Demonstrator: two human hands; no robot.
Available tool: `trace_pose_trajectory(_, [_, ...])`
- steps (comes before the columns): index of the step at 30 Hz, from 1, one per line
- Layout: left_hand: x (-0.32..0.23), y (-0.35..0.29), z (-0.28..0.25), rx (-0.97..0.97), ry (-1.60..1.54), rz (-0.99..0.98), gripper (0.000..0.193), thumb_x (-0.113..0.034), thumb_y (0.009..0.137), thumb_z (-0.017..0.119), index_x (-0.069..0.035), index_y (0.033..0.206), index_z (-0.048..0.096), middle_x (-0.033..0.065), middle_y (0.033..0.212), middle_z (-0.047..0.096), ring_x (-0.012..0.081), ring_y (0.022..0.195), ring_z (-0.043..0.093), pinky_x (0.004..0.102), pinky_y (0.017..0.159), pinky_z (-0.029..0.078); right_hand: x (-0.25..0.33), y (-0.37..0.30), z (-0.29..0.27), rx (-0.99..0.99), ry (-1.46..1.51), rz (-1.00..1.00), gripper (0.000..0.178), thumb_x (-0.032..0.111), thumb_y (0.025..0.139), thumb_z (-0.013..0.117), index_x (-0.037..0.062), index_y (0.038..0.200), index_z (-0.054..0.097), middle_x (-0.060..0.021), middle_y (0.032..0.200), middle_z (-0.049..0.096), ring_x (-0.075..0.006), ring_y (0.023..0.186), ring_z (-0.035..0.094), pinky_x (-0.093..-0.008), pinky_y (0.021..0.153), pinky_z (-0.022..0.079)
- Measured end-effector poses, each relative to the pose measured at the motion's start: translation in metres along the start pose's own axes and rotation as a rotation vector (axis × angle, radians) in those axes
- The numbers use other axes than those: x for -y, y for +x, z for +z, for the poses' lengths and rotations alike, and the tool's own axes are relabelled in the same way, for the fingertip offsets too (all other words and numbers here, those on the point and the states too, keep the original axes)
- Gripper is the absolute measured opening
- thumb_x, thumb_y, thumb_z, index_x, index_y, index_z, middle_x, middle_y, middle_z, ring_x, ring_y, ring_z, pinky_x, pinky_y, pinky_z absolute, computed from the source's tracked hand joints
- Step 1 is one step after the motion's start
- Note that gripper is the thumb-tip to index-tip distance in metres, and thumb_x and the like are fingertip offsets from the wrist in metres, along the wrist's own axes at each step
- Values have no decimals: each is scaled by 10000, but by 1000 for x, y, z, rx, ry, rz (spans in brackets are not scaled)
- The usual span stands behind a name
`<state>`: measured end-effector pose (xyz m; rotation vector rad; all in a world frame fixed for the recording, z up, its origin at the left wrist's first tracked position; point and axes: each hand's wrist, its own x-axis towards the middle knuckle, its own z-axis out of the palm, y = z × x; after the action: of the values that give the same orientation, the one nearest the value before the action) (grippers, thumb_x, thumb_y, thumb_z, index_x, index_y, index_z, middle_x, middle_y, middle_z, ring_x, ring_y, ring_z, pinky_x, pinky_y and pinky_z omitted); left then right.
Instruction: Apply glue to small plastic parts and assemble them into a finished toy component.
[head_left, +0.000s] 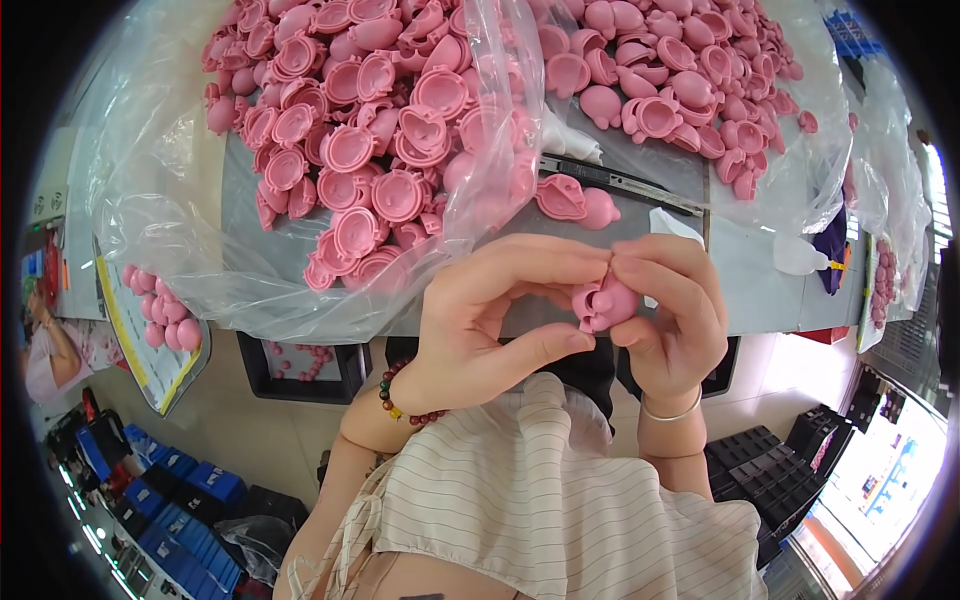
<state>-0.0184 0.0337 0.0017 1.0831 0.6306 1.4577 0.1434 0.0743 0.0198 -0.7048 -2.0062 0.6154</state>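
A small, rounded pink plastic shell piece point(610, 303) is pinched between my two hands above the table's near edge. A slot or gap shows on its left side. My left hand point(480, 320) grips it with index fingertip on top and thumb at the lower left. From the other side, the curled fingers and thumb of my right hand point(680, 305) close on it. Just beyond my hands lie an open pink shell half point(561, 198) and a rounded pink piece point(599, 209). Behind them rests a black-handled utility knife point(625, 184).
Clear plastic bags point(270, 300) spread under and around a left heap of pink shell halves point(350, 150) and a right heap point(690, 90). Pink pieces point(160, 310) sit on a yellow-edged board at left. Below the table edge is a black bin point(262, 375). Another person's arm point(60, 345) shows far left.
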Motion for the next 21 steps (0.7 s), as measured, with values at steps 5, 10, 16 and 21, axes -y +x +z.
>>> trace_pose_trajectory(5, [1, 1, 1, -18, 67, -6, 379, 85, 659, 637, 40, 1023, 539, 151, 1070, 512, 181, 917, 546, 275, 761, 487, 4, -4, 2, -78, 81, 120, 358, 291, 676, 654, 25, 908, 591, -74, 847, 555, -194, 731, 537, -267, 616, 428])
trace_pose_trajectory(10, [-2, 1, 1, 2, 96, -27, 371, 74, 662, 644, 46, 1015, 534, 177, 1072, 502, 198, 945, 530, 289, 793, 457, 3, -5, 4, -95, 48, 107, 354, 283, 663, 662, 28, 901, 599, -67, 830, 551, -180, 714, 530, -264, 594, 421])
trace_pose_trajectory(16, [-4, 1, -1, 20, 79, -33, 442, 33, 618, 704, 48, 1019, 519, 213, 1083, 488, 219, 981, 513, 305, 817, 426, 10, -6, 2, -50, 18, 120, 352, 201, 609, 717, 37, 899, 604, -50, 810, 548, -165, 686, 517, -243, 564, 412])
trace_pose_trajectory(21, [1, 0, -4, 35, 19, 0, 549, -1, 556, 756, 45, 1042, 507, 225, 1064, 515, 224, 939, 540, 306, 811, 432, 18, -10, 7, -65, -18, 51, 332, 53, 590, 731, 35, 892, 594, -37, 732, 552, -147, 645, 502, -242, 537, 407])
